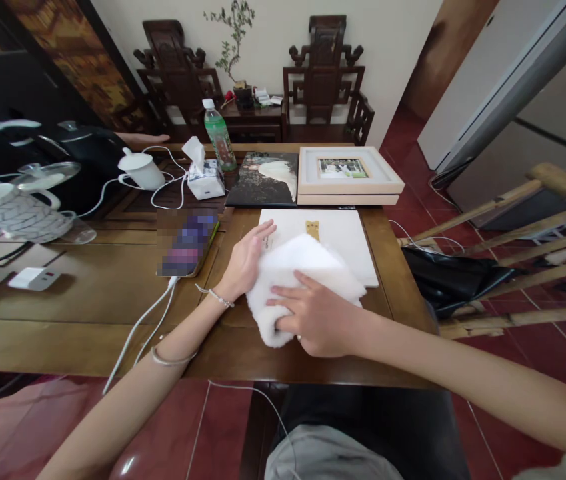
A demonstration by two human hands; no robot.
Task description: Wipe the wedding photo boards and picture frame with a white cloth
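Observation:
A fluffy white cloth (303,273) lies folded over the near edge of a flat white board (343,233) on the wooden table (87,300). My right hand (313,317) rests on the cloth's near part, its fingers wrapped round the rolled front edge. To the cloth's left, my left hand (245,260) has its fingers stretched out, touching the cloth's side and the board's left edge. A small gold hanger (313,229) shows on the board above the cloth.
A phone (187,241) on a white cable lies left of my hands. Behind stand a white picture frame (347,175), a dark painting (265,179), a tissue box (204,179), a green bottle (219,137), cups and a kettle. Bamboo poles (513,280) lean at right.

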